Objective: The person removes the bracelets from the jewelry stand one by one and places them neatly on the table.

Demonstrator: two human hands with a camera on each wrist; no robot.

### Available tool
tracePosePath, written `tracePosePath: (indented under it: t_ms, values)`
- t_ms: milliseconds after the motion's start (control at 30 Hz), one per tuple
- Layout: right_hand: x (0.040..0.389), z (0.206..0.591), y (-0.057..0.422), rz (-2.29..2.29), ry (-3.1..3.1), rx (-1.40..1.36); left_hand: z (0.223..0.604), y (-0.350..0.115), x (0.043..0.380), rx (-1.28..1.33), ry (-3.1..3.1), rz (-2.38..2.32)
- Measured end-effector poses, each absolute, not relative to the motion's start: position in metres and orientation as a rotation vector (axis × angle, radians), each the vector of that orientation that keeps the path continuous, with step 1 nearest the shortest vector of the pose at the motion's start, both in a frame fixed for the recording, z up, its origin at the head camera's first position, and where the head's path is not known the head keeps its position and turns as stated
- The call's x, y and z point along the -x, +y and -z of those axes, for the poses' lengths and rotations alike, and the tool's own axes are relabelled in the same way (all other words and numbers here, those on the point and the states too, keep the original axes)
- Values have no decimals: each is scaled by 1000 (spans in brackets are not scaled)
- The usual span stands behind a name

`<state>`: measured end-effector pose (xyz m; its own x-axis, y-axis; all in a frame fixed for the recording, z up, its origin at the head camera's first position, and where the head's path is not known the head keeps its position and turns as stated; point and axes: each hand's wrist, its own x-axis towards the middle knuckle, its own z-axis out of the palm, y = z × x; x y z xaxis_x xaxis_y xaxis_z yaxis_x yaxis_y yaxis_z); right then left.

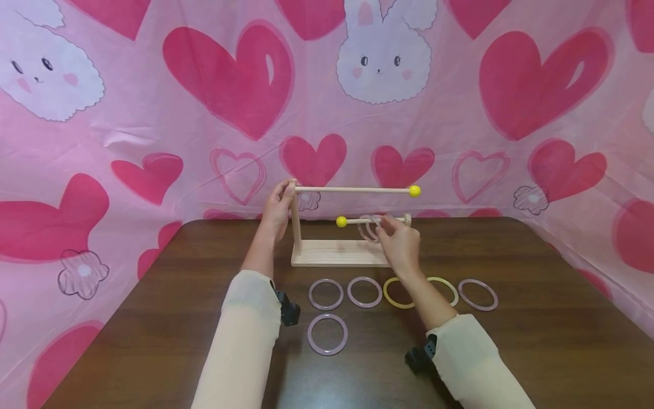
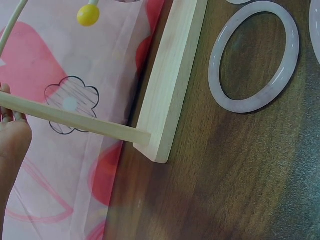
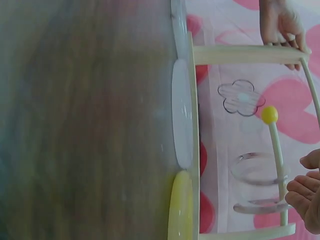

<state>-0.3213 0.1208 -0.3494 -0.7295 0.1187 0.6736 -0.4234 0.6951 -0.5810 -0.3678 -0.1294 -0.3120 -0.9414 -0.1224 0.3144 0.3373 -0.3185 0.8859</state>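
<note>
A pale wooden stand with two horizontal rods tipped by yellow balls stands on the table. My left hand grips the top of its left upright, fingers wrapped round the wood. On the lower rod hang two translucent, pale bangles, the nearer-to-ball bangle and another bangle close to the right post. At that rod is my right hand, its fingertips beside the bangles, touching or nearly touching one. In the right wrist view, thumb and fingers stand apart with nothing plainly between them. The upper rod carries no bangle.
In front of the stand lies a row of bangles: lavender bangles, a yellow bangle and a pale yellow one partly behind my right forearm. One more lavender bangle lies nearer me. A pink heart-print cloth hangs behind the dark wooden table.
</note>
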Motion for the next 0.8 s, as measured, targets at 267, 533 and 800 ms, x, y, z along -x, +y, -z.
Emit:
tracePosePath:
  t_ms: [267,533,800]
  values:
    - [324,349,126,-925,-2364,-169,313,-130,367,279,-1631,2316]
    - [331,351,120,-929,-2565,-184,314,-131,368,284,-1626,2306]
    - [334,353,117,-952,-2583,-125,312,-130,367,286,-1642,2303]
